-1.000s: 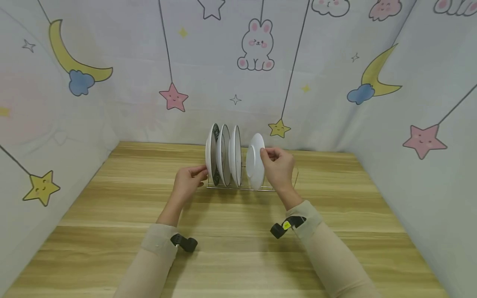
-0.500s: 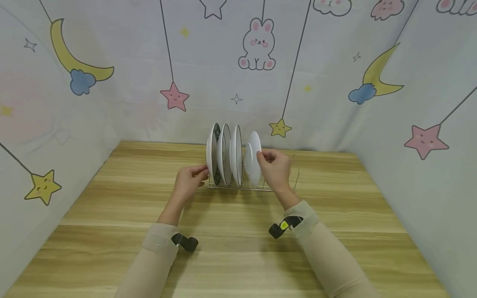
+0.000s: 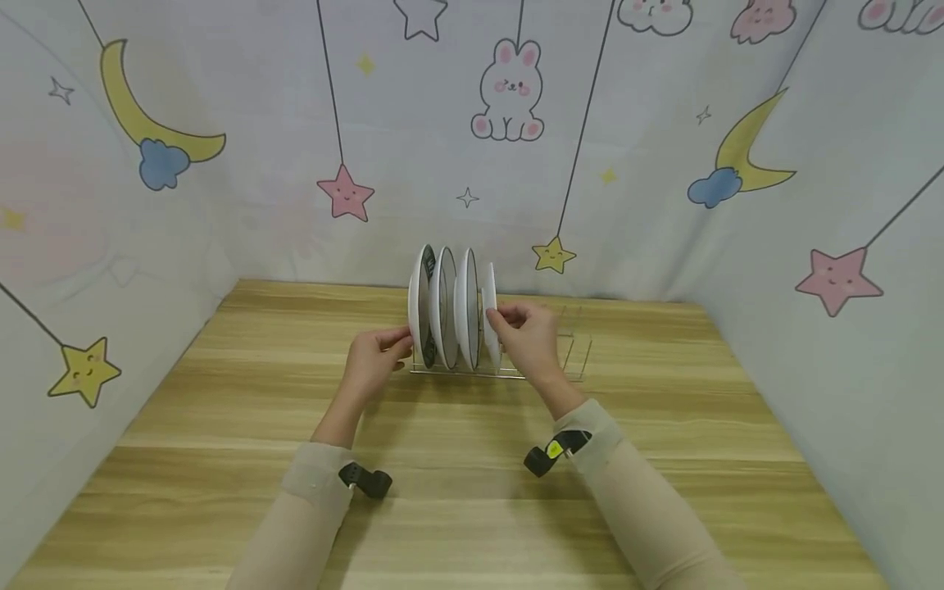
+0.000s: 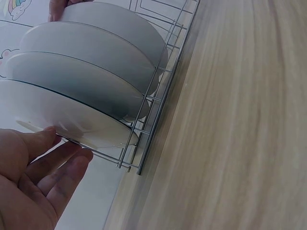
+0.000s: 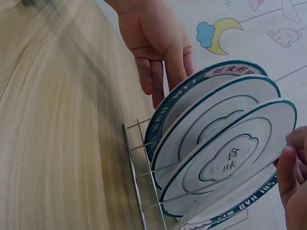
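A wire dish rack (image 4: 165, 96) stands at the back of the table and holds three white plates on edge: the left plate (image 3: 417, 307), the middle plate (image 3: 443, 307) and the right plate (image 3: 465, 311). Teal rims and printed lettering show on them in the right wrist view. My left hand (image 3: 372, 360) grips the rack's end wire beside the left plate, thumb above and fingers below. With thumb and fingers, my right hand (image 3: 529, 338) pinches the rim of a fourth plate (image 3: 490, 287), upright and nearly edge-on, just right of the others. Its lower edge is at the rack; the exact slot is hard to tell.
Bare wire slots of the rack extend right of my right hand. The wooden table (image 3: 457, 508) stretches in front of it. Behind and at both sides hang white cloth walls (image 3: 280, 98) printed with stars, moons and a rabbit.
My right hand has moved left with the fourth plate, bringing it close to the other three. The plate has turned from showing its white underside to nearly edge-on. My left hand keeps its place.
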Action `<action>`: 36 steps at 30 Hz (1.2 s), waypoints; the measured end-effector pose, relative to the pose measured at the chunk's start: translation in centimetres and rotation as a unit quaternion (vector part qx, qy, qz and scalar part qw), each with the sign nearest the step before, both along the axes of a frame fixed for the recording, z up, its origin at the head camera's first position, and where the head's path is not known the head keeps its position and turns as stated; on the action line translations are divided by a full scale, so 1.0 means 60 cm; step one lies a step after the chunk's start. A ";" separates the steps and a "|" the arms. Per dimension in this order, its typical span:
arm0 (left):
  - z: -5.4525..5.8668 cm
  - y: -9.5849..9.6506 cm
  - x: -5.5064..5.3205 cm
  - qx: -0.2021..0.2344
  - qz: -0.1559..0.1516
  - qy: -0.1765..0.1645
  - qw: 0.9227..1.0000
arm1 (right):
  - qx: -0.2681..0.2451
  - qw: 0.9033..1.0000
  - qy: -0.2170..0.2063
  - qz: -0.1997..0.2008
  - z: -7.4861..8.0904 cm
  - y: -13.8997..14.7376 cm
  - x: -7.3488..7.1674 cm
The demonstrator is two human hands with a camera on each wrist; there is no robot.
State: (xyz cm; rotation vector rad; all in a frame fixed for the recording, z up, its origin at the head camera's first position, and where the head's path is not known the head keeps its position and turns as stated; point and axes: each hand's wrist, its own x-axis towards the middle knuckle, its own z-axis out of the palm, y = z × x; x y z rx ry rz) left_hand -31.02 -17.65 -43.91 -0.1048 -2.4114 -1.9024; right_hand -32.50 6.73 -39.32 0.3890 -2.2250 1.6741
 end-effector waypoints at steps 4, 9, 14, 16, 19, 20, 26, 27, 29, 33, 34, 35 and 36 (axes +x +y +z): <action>-0.002 0.000 0.000 -0.004 0.004 -0.004 1.000 | 0.016 1.000 -0.006 0.026 -0.004 -0.008 0.001; -0.003 0.001 0.000 -0.008 0.007 -0.003 1.000 | 0.014 0.999 -0.016 0.041 -0.007 -0.008 0.001; -0.002 0.001 0.001 -0.004 0.006 -0.004 1.000 | 0.010 0.997 -0.049 0.061 -0.007 0.005 0.002; -0.001 0.001 0.001 -0.005 0.002 -0.007 1.000 | 0.007 0.996 -0.062 0.067 -0.006 0.012 0.002; 0.000 0.001 0.001 -0.003 0.003 -0.010 1.000 | 0.009 0.995 -0.068 0.066 -0.004 0.022 0.000; 0.000 0.001 0.001 -0.003 0.003 -0.010 1.000 | 0.009 0.995 -0.069 0.065 -0.003 0.025 -0.001; 0.002 0.001 0.003 0.003 0.005 -0.009 1.000 | 0.017 0.995 -0.074 0.057 0.002 0.039 -0.002; 0.003 0.002 0.004 0.003 0.005 -0.009 1.000 | 0.017 0.995 -0.074 0.058 0.003 0.041 -0.001; 0.004 0.002 0.005 0.000 0.007 -0.009 1.000 | 0.018 0.996 -0.073 0.056 0.009 0.043 0.004; 0.005 0.003 0.005 -0.003 0.009 -0.001 1.000 | 0.025 0.996 -0.066 0.048 0.031 0.044 0.025; 0.005 0.003 0.004 -0.004 0.009 0.001 1.000 | 0.026 0.996 -0.066 0.045 0.035 0.045 0.028; 0.004 0.003 0.004 -0.004 0.009 0.003 1.000 | 0.022 0.996 -0.069 0.043 0.036 0.047 0.029; 0.004 0.003 0.004 -0.004 0.008 0.003 1.000 | 0.018 0.996 -0.073 0.039 0.033 0.051 0.026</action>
